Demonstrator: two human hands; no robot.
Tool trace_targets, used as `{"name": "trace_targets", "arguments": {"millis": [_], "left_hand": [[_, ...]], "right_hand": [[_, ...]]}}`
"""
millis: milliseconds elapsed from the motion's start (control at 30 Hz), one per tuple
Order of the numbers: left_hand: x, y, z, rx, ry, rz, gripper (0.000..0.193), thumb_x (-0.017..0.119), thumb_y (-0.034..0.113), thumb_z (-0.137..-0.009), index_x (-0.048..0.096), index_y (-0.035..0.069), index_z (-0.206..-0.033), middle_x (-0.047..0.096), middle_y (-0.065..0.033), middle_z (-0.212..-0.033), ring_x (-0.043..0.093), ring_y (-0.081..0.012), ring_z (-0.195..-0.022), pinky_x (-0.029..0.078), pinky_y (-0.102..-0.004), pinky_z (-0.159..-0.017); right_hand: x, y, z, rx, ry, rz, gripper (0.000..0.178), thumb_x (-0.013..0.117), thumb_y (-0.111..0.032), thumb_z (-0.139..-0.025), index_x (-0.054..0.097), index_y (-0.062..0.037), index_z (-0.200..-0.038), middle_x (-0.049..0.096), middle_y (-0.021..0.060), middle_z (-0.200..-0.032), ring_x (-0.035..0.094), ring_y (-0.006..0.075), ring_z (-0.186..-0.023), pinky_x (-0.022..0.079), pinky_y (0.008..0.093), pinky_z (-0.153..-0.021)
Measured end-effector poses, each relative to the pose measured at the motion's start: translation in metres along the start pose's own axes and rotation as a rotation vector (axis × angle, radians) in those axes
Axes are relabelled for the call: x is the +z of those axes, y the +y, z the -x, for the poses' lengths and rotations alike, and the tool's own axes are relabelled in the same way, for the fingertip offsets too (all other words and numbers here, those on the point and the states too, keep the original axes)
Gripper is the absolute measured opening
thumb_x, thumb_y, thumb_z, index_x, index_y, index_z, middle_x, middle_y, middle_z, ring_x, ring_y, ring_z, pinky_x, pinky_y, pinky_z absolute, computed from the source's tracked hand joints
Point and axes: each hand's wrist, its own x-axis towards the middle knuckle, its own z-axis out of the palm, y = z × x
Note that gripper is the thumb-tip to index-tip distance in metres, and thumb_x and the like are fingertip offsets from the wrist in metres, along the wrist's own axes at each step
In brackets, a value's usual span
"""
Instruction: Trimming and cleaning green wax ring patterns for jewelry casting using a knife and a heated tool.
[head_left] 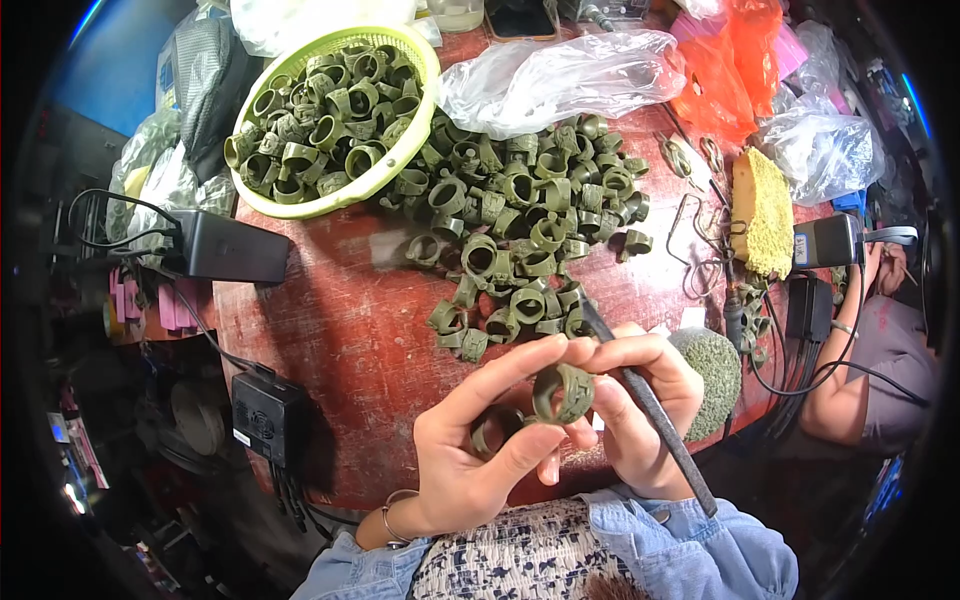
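My left hand pinches a dark green ring with a carved face between thumb and fingers. A second green ring sits within the curl of the same hand. My right hand is closed around a long, flat, dark file, slanting from upper left to lower right; its fingertips meet the held ring's right side. Just beyond my hands spreads a heap of similar green rings. More rings fill a lime-green plastic basket at the far left.
A see-through plastic bag lies behind the heap. At right are a yellow sponge block, a rough green-grey round block and bent wires. Black boxes with cables line the left edge. Another person's arm shows far right.
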Motion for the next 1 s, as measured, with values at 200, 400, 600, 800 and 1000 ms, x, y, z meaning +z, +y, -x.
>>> {"name": "trace_targets", "arguments": {"millis": [200,400,600,800,1000], "left_hand": [[-0.002,-0.004,-0.003,-0.009,0.115,-0.049,0.051,0.063,0.018,-0.080,0.041,-0.006,-0.119,0.053,-0.0210,-0.108,0.059,-0.0154,-0.068,0.042,-0.0172,-0.041],[-0.010,-0.001,-0.002,-0.192,-0.023,0.195,0.042,0.055,0.021,-0.087,0.043,-0.007,-0.117,0.057,-0.0145,-0.098,0.058,-0.0143,-0.070,0.045,-0.0194,-0.051],[-0.006,-0.001,-0.003,-0.264,0.066,0.274,0.044,0.058,0.023,-0.084,0.045,-0.006,-0.115,0.058,-0.0117,-0.087,0.057,-0.0128,-0.067,0.045,-0.0199,-0.051],[-0.011,-0.008,-0.001,-0.095,0.001,0.060,0.050,0.068,0.011,-0.075,0.045,-0.005,-0.117,0.057,-0.0113,-0.092,0.057,-0.0105,-0.071,0.047,-0.0191,-0.053],[-0.005,-0.001,-0.001,-0.081,0.040,-0.070,0.044,0.067,0.001,-0.074,0.050,-0.004,-0.114,0.054,-0.0118,-0.103,0.056,-0.0101,-0.077,0.048,-0.0184,-0.055]], "right_hand": [[-0.003,0.004,0.007,-0.113,0.055,0.148,0.017,0.064,0.004,-0.073,0.058,0.0025,-0.089,0.057,0.0132,-0.084,0.055,0.0145,-0.070,0.044,0.0237,-0.060],[-0.001,-0.003,0.006,-0.130,0.013,0.169,0.017,0.065,0.004,-0.072,0.058,0.0034,-0.087,0.058,0.0141,-0.082,0.056,0.0151,-0.067,0.045,0.0236,-0.059],[0.000,0.000,0.008,-0.116,0.023,0.075,0.016,0.063,0.005,-0.074,0.056,0.0041,-0.088,0.056,0.0138,-0.080,0.057,0.0143,-0.064,0.045,0.0229,-0.055],[-0.003,-0.003,0.005,-0.209,-0.010,0.157,0.019,0.063,0.006,-0.073,0.056,0.0022,-0.090,0.055,0.0133,-0.081,0.058,0.0139,-0.065,0.046,0.0233,-0.057],[-0.002,-0.003,0.006,-0.328,-0.017,0.325,0.026,0.068,0.007,-0.067,0.058,-0.0028,-0.089,0.059,0.0107,-0.080,0.058,0.0172,-0.068,0.045,0.0262,-0.062]]}}
